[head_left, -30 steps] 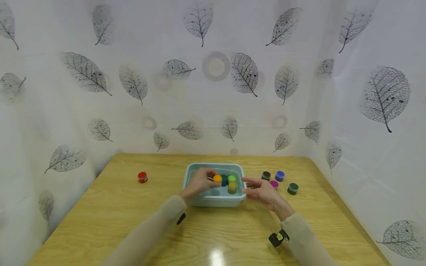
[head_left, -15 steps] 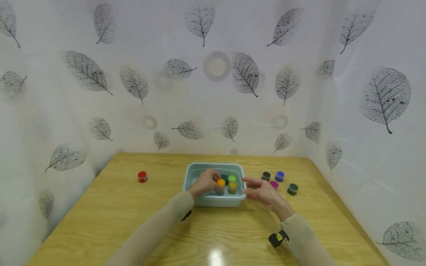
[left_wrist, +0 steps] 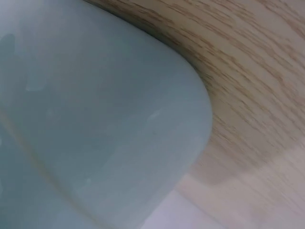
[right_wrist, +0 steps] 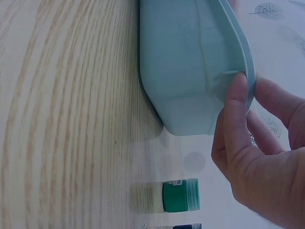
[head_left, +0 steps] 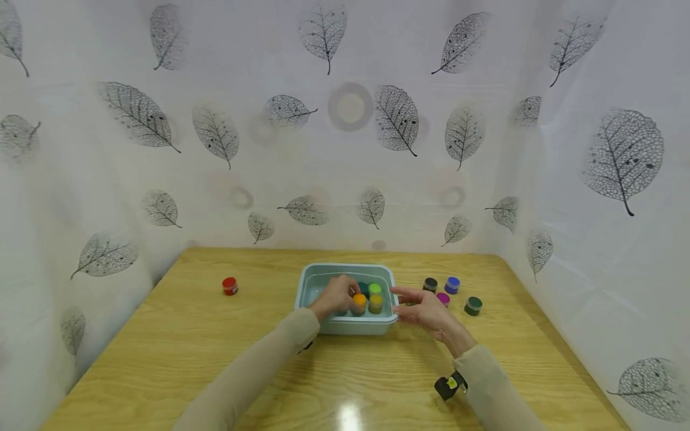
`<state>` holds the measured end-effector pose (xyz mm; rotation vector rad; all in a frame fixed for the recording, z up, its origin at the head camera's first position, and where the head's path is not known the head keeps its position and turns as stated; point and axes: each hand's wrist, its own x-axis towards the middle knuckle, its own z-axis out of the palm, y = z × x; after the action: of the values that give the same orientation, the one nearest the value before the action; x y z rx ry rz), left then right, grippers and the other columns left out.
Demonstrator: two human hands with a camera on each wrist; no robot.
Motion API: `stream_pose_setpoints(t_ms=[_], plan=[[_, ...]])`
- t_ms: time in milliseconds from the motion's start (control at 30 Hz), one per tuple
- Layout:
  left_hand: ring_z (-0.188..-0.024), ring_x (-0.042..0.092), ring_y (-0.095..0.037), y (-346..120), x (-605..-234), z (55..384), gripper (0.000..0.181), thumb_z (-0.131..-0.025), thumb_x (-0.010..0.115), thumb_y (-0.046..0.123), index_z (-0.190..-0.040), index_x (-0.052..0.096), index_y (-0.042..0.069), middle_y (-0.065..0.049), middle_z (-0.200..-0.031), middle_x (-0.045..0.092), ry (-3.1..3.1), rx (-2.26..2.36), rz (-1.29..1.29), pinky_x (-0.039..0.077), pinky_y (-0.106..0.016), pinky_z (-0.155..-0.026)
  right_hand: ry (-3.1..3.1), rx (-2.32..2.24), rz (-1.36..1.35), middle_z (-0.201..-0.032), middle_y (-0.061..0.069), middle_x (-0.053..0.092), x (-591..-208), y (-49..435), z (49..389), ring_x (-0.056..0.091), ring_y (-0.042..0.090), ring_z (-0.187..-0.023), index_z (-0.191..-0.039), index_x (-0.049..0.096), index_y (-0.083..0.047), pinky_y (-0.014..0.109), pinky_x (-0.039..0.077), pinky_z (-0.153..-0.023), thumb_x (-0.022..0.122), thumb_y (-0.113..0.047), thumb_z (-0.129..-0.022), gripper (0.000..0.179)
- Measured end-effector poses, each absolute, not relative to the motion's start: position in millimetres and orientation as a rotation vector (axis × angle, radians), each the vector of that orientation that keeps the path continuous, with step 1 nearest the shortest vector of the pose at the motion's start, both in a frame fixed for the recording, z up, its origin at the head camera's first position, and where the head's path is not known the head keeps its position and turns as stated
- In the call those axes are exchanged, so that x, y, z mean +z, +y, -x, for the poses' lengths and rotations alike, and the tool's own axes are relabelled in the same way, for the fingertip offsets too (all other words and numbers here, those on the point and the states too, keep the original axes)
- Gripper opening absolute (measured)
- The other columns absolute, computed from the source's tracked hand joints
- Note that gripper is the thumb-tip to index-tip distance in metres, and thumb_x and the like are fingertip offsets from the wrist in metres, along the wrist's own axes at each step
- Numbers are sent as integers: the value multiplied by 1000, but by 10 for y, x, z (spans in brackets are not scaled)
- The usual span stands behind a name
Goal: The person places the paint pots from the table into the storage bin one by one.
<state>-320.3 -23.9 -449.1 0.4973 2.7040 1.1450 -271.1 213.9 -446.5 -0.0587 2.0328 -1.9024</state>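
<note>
A pale blue-green plastic basin [head_left: 345,327] stands on the wooden table. Inside it, my left hand [head_left: 335,297] pinches a small paint jar with an orange lid [head_left: 359,300], low in the basin. Close beside that jar are a yellow paint jar [head_left: 375,303], a light green one [head_left: 374,289] and a dark teal one [head_left: 363,289]. My right hand [head_left: 428,314] grips the basin's right rim, with fingers on either side of it in the right wrist view. The left wrist view shows only the basin's outer wall [left_wrist: 119,105] and table; the left hand is hidden there.
Right of the basin stand paint jars: black [head_left: 430,285], blue [head_left: 452,285], magenta [head_left: 443,299] and dark green [head_left: 474,306]. A green jar [right_wrist: 175,195] shows near the right hand. A red jar [head_left: 230,286] sits at the left. A leaf-patterned curtain [head_left: 345,167] surrounds the table.
My left hand has moved right and lowered the orange-lidded jar toward the basin's front, next to the yellow jar. My right hand has stayed at the rim.
</note>
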Motion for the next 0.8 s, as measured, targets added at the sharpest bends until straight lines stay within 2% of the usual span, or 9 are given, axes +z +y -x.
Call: stream_pose_setpoints(t_ms=[467,800], plan=[[-71,57,-16,-239,-4513,3215,32,-67,88,9,-91,67,3,-6,-85,66,2694,1156,-459,50,-25,-59,2042,-1893,64,-138,27,39,-4479,2152,2716,63,15,-90,-145,44,-2,36,58,-90,68,-6,-91,60],[-65,60,-15,-235,-4527,3233,34,-68,88,5,-94,66,2,-7,-83,65,2635,1251,-409,56,-26,-57,2040,-1887,80,-136,26,41,-4480,2153,2719,64,14,-89,-146,44,-2,38,57,-92,68,-6,-91,60]])
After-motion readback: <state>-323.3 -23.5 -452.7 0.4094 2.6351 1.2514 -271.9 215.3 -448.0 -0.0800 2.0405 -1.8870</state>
